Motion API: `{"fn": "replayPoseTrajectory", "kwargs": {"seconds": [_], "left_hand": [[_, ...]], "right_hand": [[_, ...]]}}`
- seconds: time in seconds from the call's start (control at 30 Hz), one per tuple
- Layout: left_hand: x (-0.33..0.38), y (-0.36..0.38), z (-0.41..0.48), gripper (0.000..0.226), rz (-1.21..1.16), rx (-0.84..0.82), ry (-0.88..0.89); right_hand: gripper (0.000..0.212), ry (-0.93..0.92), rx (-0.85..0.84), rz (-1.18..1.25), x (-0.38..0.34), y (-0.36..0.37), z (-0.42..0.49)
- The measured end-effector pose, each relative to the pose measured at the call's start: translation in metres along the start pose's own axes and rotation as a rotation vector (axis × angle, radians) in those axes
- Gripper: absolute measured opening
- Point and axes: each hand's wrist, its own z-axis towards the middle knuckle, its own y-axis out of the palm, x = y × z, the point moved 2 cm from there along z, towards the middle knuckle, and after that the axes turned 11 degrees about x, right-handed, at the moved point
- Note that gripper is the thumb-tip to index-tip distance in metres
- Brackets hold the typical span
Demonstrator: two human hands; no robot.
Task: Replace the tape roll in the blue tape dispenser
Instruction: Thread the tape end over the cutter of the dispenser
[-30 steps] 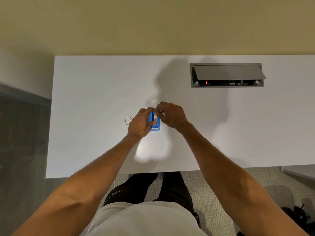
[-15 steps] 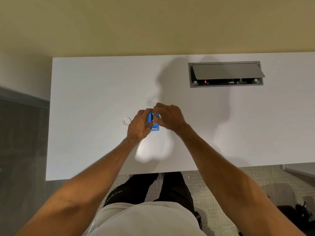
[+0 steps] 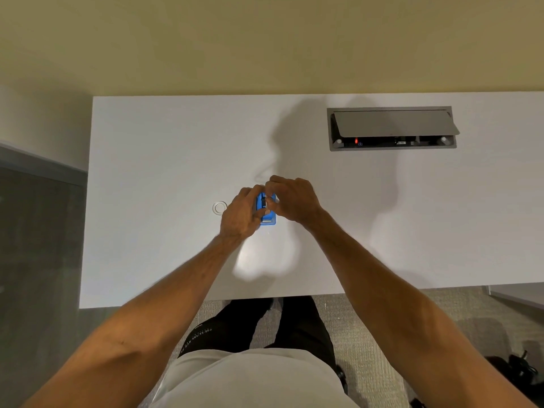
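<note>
Hub work in hand: small blue plastic tape dispenser (image 3: 267, 212) sits on white desk (image 3: 147, 172), left hand (image 3: 240, 214) curled round its side, right hand (image 3: 294, 201) pinching its dark centre. Clear ring (image 3: 219, 207) lies beside. Next move likely needs straight seating.

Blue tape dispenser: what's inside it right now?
A dark part shows in the slot of the blue plastic tape dispenser. The left hand grips its side and the right hand pinches at its far end, covering the rest; whether a roll sits inside is hidden.
</note>
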Motion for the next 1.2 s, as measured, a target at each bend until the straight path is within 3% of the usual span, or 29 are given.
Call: {"fn": "replayPoseTrajectory", "kwargs": {"seconds": [0.17, 0.5, 0.9, 1.2], "left_hand": [[-0.001, -0.001, 0.002, 0.06, 0.004, -0.017, -0.014], [0.002, -0.005, 0.001, 0.045, -0.005, -0.013, 0.017], [0.002, -0.006, 0.005, 0.048, 0.034, -0.033, -0.012], [0.003, -0.007, 0.005, 0.039, 0.041, -0.04, -0.015]], "right_hand": [[0.022, 0.023, 0.0, -0.028, -0.001, 0.005, -0.001], [0.027, 0.056, 0.016, 0.026, -0.004, 0.008, 0.0], [0.035, 0.033, -0.086, 0.005, -0.004, 0.004, 0.011], [0.034, 0.016, -0.096, -0.012, -0.005, 0.0, 0.012]]}}
